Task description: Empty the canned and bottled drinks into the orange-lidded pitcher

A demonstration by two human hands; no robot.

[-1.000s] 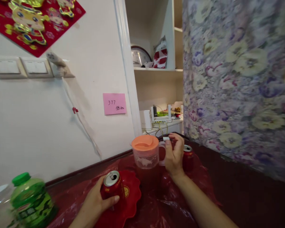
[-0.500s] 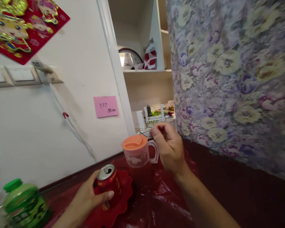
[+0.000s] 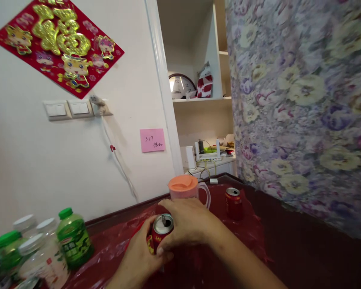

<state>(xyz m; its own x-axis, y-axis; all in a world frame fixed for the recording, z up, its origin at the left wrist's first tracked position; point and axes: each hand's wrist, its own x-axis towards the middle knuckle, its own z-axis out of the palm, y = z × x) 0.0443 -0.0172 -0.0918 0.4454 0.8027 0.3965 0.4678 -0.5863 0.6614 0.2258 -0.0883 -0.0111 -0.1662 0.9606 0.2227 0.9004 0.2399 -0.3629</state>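
An opened red drink can (image 3: 162,225), its silver top and raised tab facing up, stands between my two hands. My left hand (image 3: 140,251) is wrapped round its left side. My right hand (image 3: 191,220) closes on it from the right, thumb across the front, the other fingers stretched behind the can and partly hidden. Just behind my right hand is a clear plastic pitcher (image 3: 184,193) with an orange lid; its lower part is covered by that hand. A red plate beneath the can is mostly hidden.
A second opened red can (image 3: 234,202) stands to the right on the red plastic sheet (image 3: 252,228). Green bottles (image 3: 75,239) and white-capped clear bottles (image 3: 43,257) crowd the left. The wall (image 3: 114,168) bounds the back, the floral curtain (image 3: 301,100) the right.
My right hand has come down from beside the pitcher's handle to the can in my left hand. The view has swung left, bringing more bottles into sight.
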